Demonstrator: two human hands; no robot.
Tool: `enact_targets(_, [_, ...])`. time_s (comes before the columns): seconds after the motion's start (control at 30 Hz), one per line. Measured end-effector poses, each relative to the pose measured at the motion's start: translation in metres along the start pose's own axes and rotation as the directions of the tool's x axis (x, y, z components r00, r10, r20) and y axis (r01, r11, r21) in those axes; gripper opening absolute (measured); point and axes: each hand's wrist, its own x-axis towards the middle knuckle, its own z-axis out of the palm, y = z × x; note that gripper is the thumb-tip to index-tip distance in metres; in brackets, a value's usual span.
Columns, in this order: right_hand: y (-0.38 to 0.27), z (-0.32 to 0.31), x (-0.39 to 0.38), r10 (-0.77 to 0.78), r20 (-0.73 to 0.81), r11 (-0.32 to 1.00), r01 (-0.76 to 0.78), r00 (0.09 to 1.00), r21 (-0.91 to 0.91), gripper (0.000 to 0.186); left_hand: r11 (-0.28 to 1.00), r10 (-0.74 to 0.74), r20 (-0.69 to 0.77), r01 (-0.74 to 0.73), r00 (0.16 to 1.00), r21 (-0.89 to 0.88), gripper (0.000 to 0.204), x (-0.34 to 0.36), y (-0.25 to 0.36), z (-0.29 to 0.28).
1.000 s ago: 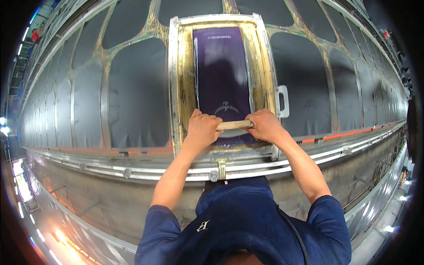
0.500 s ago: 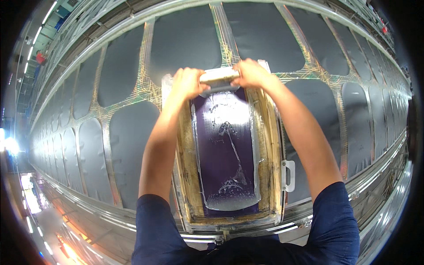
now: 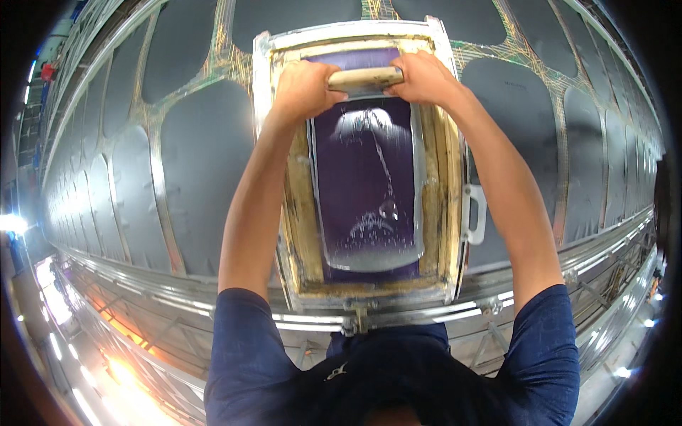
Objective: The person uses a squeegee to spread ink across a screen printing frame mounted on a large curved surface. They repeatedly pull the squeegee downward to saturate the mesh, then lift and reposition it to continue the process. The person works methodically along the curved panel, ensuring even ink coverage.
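Note:
A printing screen in a pale metal and wooden frame [image 3: 348, 28] lies before me, its purple middle [image 3: 355, 170] coated in glossy wet liquid with streaks. My left hand [image 3: 307, 89] is closed round one end of a wooden-handled squeegee [image 3: 364, 78] at the screen's far end. The other end is gripped by my right hand [image 3: 425, 79]. The squeegee's blade sits low over the screen, partly behind the handle. A white loop handle [image 3: 476, 213] sticks out from the frame's right side.
A long table of dark grey cut panels [image 3: 199, 177] stretches to both sides, with taped strips between them. A metal rail [image 3: 298, 321] runs along the near edge in front of my body. Metal racks and bright lights stand beyond the table's ends.
My hands and the squeegee have moved from the screen's near end to its far end. Streaks of liquid now show on the purple middle.

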Motion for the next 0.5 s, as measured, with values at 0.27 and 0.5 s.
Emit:
enact_targets(0.27, [-0.072, 0.102, -0.219, -0.026, 0.009, 0.999, 0.026, 1.000, -0.034, 0.025, 0.989, 0.144, -0.186, -0.150, 0.972, -0.018, 0.019, -0.231, 0.086, 0.067])
enact_targets(0.5, [-0.086, 0.120, -0.304, -0.132, -0.155, 0.965, 0.163, 0.979, 0.206, 0.039, 0.991, 0.135, -0.276, -0.136, 0.952, 0.013, 0.027, -0.325, 0.127, 0.083])
